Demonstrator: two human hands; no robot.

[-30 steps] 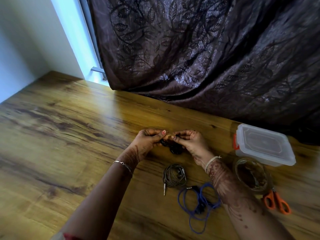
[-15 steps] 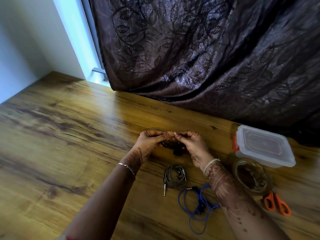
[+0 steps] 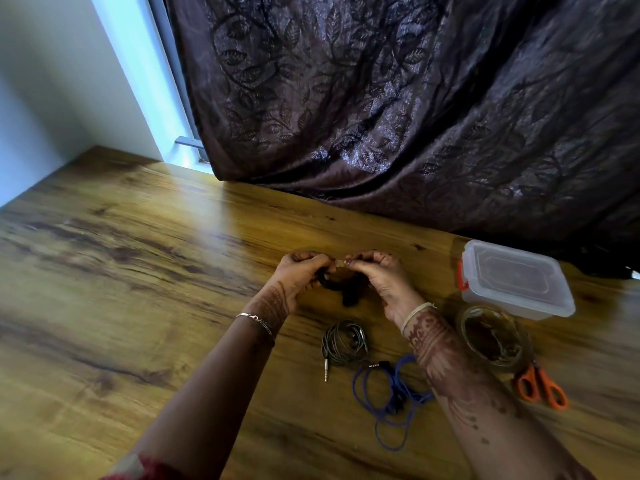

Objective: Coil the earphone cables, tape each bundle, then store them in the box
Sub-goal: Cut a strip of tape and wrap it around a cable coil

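Your left hand (image 3: pixel 298 276) and right hand (image 3: pixel 382 277) hold the black coiled earphone cable (image 3: pixel 337 289) between them over the wooden table (image 3: pixel 138 289). Nearer you lies the grey coiled earphone cable (image 3: pixel 344 342), then the loose blue earphone cable (image 3: pixel 391 400). On the right, the clear lidded plastic box (image 3: pixel 516 278) stands farthest, then the clear tape roll (image 3: pixel 493 336), with the orange-handled scissors (image 3: pixel 540 388) nearest.

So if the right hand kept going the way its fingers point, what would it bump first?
Probably the left hand: its fingers face the right hand, almost touching, over the black earphone coil both hold.
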